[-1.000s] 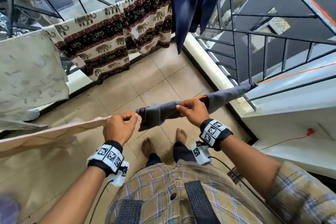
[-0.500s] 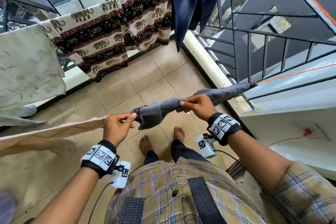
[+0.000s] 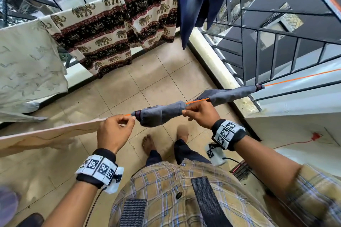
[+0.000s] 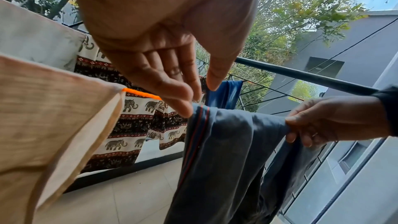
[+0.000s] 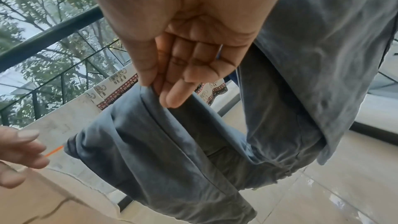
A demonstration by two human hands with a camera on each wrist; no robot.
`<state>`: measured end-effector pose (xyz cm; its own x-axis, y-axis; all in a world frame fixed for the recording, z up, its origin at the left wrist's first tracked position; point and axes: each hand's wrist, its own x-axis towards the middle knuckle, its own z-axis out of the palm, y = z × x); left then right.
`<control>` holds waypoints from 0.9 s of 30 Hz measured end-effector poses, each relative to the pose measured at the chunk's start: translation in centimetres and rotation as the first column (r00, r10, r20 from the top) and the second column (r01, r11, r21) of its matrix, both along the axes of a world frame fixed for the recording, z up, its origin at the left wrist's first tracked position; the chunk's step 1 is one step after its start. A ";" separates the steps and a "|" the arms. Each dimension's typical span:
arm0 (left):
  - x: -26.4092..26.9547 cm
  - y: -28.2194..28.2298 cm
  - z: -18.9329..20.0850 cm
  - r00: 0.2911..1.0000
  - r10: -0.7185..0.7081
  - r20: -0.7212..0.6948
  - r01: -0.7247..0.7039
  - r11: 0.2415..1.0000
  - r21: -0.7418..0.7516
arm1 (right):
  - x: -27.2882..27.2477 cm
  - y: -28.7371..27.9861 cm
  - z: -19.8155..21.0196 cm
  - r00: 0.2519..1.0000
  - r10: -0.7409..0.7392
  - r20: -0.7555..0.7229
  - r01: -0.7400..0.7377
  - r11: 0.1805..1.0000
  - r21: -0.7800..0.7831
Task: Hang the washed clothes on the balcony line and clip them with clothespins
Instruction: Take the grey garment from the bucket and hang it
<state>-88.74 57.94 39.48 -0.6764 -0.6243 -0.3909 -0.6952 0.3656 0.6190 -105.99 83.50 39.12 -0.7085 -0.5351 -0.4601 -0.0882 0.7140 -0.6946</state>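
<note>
Grey garment is draped over the orange line, bunched in the middle with a bare stretch of line showing where the two halves part. Right hand pinches a fold of it at the line between thumb and fingers; left hand sits just beside the garment's striped left hem, fingers loosely straight with fingertips at the hem edge, gripping nothing. Beige cloth hangs on the same line further left; elephant-print cloth and navy garment hang over the railing.
</note>
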 end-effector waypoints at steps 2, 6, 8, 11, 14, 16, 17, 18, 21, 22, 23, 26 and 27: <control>-0.9 0.7 0.7 1.000 -0.023 -0.008 0.023 0.998 -0.062 | 0.0 -0.4 -0.2 0.999 -0.028 0.022 0.026 0.998 0.056; -3.0 1.4 0.4 0.995 -0.091 0.037 0.096 0.977 -0.193 | -0.2 -0.8 0.4 0.992 0.037 -0.122 -0.004 0.965 0.260; -3.8 1.6 0.5 0.989 -0.115 0.092 0.132 0.968 -0.215 | -0.3 -1.0 0.7 0.991 0.044 -0.126 -0.009 0.963 0.269; -4.6 1.4 0.5 0.971 -0.136 0.196 0.184 0.950 -0.253 | -0.1 -1.8 0.3 0.990 0.037 -0.139 0.000 0.967 0.257; -5.4 1.4 0.5 0.950 -0.175 0.258 0.242 0.937 -0.253 | 0.5 -2.9 -0.2 0.984 0.017 -0.179 0.033 0.961 0.273; -5.8 1.7 0.6 0.931 -0.203 0.302 0.288 0.920 -0.267 | 0.8 -3.5 -0.7 0.981 -0.035 -0.193 0.088 0.958 0.274; -6.0 1.7 0.7 0.924 -0.209 0.321 0.300 0.916 -0.266 | 0.8 -3.6 -1.2 0.980 -0.079 -0.182 0.127 0.955 0.269; -6.2 1.7 0.7 0.920 -0.208 0.333 0.299 0.920 -0.252 | 0.8 -3.7 -1.5 0.978 -0.122 -0.169 0.164 0.952 0.258; -6.7 1.1 0.4 0.926 -0.189 0.327 0.254 0.953 -0.168 | 1.0 -3.4 -2.5 0.965 -0.225 -0.133 0.249 0.948 0.200; -6.8 0.9 0.3 0.931 -0.185 0.316 0.240 0.960 -0.144 | 1.0 -3.3 -2.6 0.964 -0.238 -0.121 0.256 0.950 0.176; -6.9 0.7 0.2 0.932 -0.188 0.309 0.237 0.963 -0.129 | 1.0 -3.1 -2.7 0.964 -0.242 -0.107 0.257 0.954 0.154; -6.9 0.4 0.5 0.925 -0.222 0.309 0.270 0.955 -0.121 | 0.8 -2.4 -2.3 0.967 -0.247 -0.063 0.252 0.962 0.103; -6.7 0.3 0.6 0.925 -0.234 0.301 0.279 0.953 -0.116 | 0.5 -2.1 -2.1 0.969 -0.244 -0.043 0.246 0.966 0.080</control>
